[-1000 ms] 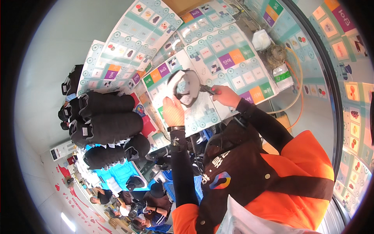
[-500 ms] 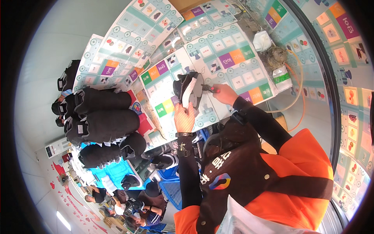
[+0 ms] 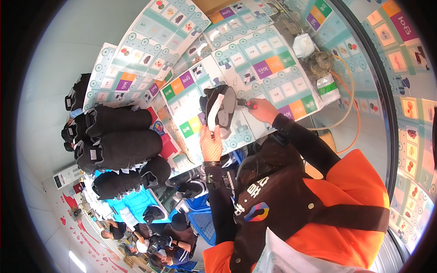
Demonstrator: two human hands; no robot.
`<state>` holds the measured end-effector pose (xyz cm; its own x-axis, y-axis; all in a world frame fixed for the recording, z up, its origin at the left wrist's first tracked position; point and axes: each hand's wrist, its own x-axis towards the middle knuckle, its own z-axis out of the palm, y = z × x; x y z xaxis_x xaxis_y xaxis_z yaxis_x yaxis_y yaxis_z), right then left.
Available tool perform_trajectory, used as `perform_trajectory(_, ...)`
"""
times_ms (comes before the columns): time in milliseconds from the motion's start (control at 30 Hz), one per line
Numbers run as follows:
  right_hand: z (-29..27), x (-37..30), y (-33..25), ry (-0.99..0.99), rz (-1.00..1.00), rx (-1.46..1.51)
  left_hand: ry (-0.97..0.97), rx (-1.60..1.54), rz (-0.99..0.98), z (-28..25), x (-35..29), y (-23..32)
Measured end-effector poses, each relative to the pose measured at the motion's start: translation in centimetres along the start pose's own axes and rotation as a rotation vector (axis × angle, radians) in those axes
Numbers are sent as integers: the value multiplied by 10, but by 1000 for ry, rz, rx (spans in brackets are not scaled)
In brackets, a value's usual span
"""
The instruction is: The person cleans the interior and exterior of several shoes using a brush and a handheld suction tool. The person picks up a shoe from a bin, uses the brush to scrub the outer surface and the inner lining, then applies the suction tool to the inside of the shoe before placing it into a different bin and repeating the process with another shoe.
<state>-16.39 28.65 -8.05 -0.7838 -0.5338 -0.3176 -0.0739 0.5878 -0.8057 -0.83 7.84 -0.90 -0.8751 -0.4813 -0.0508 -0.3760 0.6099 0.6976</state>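
Observation:
A black cap (image 3: pixel 210 101) lies tilted on the printed board in front of me, its inside turned up. A white strip (image 3: pixel 214 113) runs along its inner edge, and a grey panel shows on its right side. My left hand (image 3: pixel 211 142) pinches the cap's near edge. In the fist of my right hand (image 3: pixel 264 110) is a small dark hand tool with red parts (image 3: pixel 247 103). The tool points left, its tip at or very near the cap's right edge; whether it touches I cannot tell. Its exact kind is unclear.
Long stacks of nested black caps (image 3: pixel 129 144) stand at the left. Boards with printed pictures (image 3: pixel 259 68) cover the worktop. At the far right are a white packet (image 3: pixel 327 88) and a yellowish hose (image 3: pixel 348 104). Blue crates (image 3: pixel 202 223) sit below; other people (image 3: pixel 180 250) work at the lower left.
The cap has turned so more of its inside and the grey panel show. My left hand has shifted slightly left and down with its edge. My right hand has barely moved.

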Motion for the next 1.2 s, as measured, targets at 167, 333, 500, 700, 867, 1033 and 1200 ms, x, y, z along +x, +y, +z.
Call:
perform_trajectory(167,5,-2,-2,-18,38,53,51,-12,87,1,-18,-46)
perform_trajectory(333,15,0,-8,-161,24,192,-101,-251,-280,-10,-52,-93)
perform_trajectory(500,15,-3,-13,-261,8,207,-129,-538,-496,-5,-65,-105)
perform_trajectory(700,28,-1,-4,-132,51,226,-158,-470,-489,-7,-64,-105)
perform_trajectory(867,24,1,-10,-614,92,254,-176,-485,-436,-12,-67,-111)
perform_trajectory(1033,31,-5,1,-184,39,160,-130,-512,-408,-10,-65,-104)
perform_trajectory(1200,38,-6,15,-10,56,57,-180,-532,-397,-11,-59,-102)
